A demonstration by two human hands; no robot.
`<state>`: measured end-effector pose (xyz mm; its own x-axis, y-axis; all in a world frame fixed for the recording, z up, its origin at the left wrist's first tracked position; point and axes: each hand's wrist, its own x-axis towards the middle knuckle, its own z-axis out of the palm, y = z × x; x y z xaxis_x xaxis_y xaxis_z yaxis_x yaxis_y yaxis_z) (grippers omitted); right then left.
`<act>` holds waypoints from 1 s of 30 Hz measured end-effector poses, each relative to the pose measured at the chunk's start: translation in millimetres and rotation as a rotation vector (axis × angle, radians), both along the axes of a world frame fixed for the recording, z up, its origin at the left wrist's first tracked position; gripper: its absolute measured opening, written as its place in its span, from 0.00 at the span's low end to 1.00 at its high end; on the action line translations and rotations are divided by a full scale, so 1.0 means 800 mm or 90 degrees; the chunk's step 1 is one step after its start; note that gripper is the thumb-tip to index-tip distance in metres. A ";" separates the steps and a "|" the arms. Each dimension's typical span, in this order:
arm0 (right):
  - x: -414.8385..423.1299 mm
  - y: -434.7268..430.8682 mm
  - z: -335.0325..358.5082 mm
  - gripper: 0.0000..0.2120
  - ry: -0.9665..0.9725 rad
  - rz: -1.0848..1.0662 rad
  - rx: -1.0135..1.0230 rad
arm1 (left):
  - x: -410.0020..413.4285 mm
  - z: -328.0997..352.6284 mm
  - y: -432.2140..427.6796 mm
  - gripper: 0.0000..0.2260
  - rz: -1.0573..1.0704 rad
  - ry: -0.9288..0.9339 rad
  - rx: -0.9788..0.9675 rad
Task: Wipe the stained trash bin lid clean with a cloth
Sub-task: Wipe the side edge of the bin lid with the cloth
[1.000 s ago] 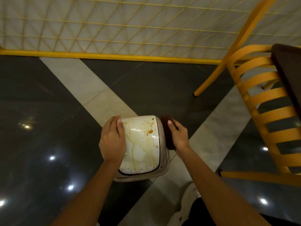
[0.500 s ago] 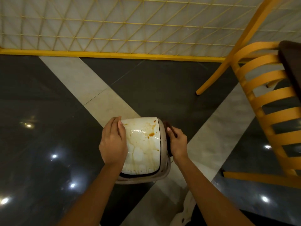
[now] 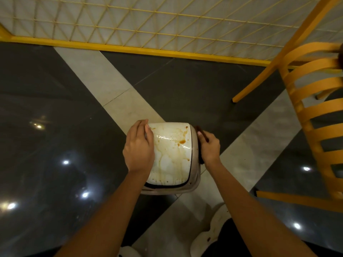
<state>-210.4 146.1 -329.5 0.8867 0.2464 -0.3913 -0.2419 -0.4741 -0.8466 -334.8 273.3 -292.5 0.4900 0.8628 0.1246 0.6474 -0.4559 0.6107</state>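
Observation:
A small trash bin stands on the floor below me, its white lid (image 3: 170,154) streaked with brown and orange stains. My left hand (image 3: 138,147) lies over the lid's left edge, fingers curled round it. My right hand (image 3: 208,147) holds a dark brown cloth (image 3: 201,134) pressed against the bin's right side, below the lid's rim. Most of the cloth is hidden between the hand and the bin. The bin's beige body (image 3: 194,179) shows under the lid at the front and right.
Glossy dark floor tiles with pale diagonal strips surround the bin. A yellow slatted chair (image 3: 311,115) stands close on the right. A yellow lattice barrier (image 3: 148,25) runs along the far side. My white shoes (image 3: 213,230) are just behind the bin.
My right hand has drawn the cloth in from beside the bin and down against its right side, so less cloth shows. My left hand stays on the lid.

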 end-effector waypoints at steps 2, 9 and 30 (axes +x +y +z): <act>0.017 0.016 0.000 0.15 0.008 0.011 -0.007 | 0.000 0.001 0.000 0.17 -0.001 0.000 0.001; -0.048 -0.034 -0.002 0.16 -0.037 0.028 0.008 | -0.002 -0.001 -0.001 0.17 -0.006 -0.012 0.006; -0.114 -0.059 -0.012 0.13 0.063 -0.198 0.075 | -0.002 0.000 -0.002 0.18 -0.007 -0.009 0.005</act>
<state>-301.9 99.1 -338.8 0.8856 0.0187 -0.4641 -0.4433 -0.2643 -0.8565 -336.3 271.9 -292.6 0.4971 0.8566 0.1380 0.6341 -0.4673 0.6161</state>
